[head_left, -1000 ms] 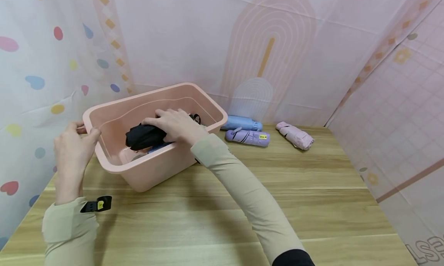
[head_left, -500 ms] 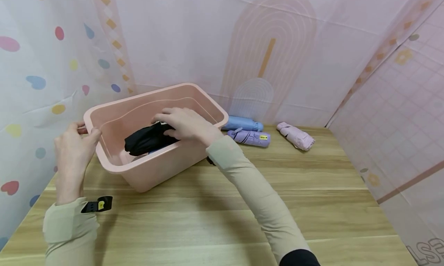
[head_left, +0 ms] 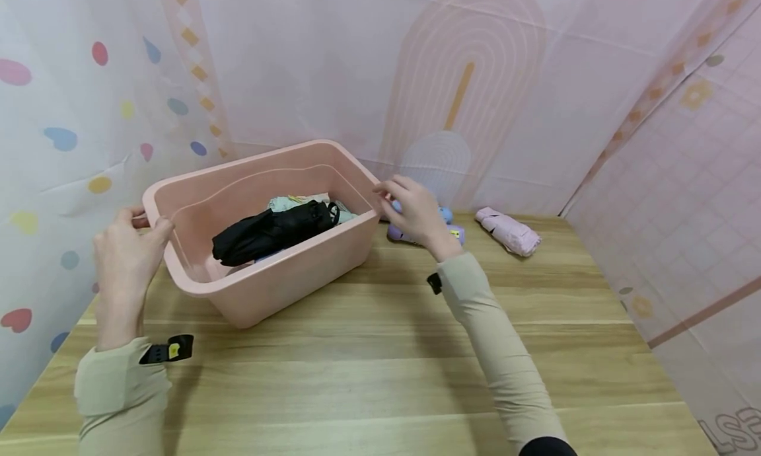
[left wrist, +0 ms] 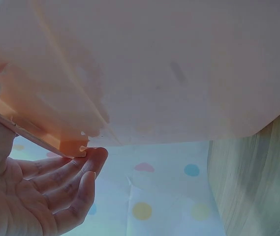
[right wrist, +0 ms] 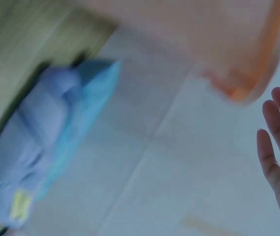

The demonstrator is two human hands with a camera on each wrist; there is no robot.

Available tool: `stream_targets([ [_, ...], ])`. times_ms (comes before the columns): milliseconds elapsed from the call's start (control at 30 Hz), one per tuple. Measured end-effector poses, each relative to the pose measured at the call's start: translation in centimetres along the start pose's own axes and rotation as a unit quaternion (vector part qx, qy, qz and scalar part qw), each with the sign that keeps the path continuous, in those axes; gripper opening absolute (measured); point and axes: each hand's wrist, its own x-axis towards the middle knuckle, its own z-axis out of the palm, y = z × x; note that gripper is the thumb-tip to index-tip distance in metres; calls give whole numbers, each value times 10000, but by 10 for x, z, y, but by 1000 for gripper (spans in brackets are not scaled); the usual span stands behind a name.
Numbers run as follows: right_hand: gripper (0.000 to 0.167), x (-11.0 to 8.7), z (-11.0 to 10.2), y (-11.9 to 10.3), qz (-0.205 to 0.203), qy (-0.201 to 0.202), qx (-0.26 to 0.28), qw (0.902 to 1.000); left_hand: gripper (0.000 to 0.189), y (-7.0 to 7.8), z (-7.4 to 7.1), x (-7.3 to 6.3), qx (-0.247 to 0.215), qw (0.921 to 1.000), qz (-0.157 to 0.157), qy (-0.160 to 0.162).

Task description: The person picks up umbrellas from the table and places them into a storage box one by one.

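Note:
My left hand (head_left: 126, 264) grips the left end of a pink plastic tub (head_left: 297, 281), thumb over the rim; in the left wrist view its fingers (left wrist: 78, 196) curl under the lip. Inside the tub a black folded umbrella (head_left: 267, 234) lies on top of a pale green, patterned folded cloth item (head_left: 288, 201), with a bit of blue beneath. My right hand (head_left: 416, 211) is at the tub's right rim, holding nothing, its fingers (right wrist: 277, 123) loosely extended in the right wrist view. It partly hides a purple folded umbrella (right wrist: 29, 142) and a blue one (right wrist: 93, 88) behind it.
A pale pink folded umbrella (head_left: 508, 232) lies farther right on the wooden table (head_left: 357, 377). A printed curtain (head_left: 309, 59) hangs close behind the tub, and more curtain encloses the left and right sides.
My right hand has let go of the black umbrella, come out of the tub and moved right to the tub's right rim. My left hand has stayed on the left rim.

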Motion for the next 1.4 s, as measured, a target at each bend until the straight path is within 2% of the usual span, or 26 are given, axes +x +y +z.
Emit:
stream_targets([
  [300,18,-49,3,66,1096,-218,-359,9931,64,1,1,-1,-40,10000,-21,-10],
  [433,21,-66,10,86,1511,-549,-478,9858,64,1,2,-1,-65,10000,-36,-33],
  [533,31,-75,13,95,2008,-1084,-519,9722,64,2,1,0,-54,10000,-20,-32],
  [700,53,-82,16,106,2759,-2226,-706,9324,65,2,-1,1,-36,10000,-20,-36],
  [767,59,-82,17,108,2856,-2536,-783,9209,65,1,-2,1,-19,10000,-17,-12],
  [833,62,-82,17,110,2907,-2731,-823,9133,65,1,-3,1,-19,10000,-12,38],
  [1033,67,-82,18,112,2904,-3094,-977,9002,63,1,-2,1,35,9999,66,147],
  [1400,70,-79,25,114,2924,-3282,-1059,8920,63,0,-3,1,48,9999,39,83],
])
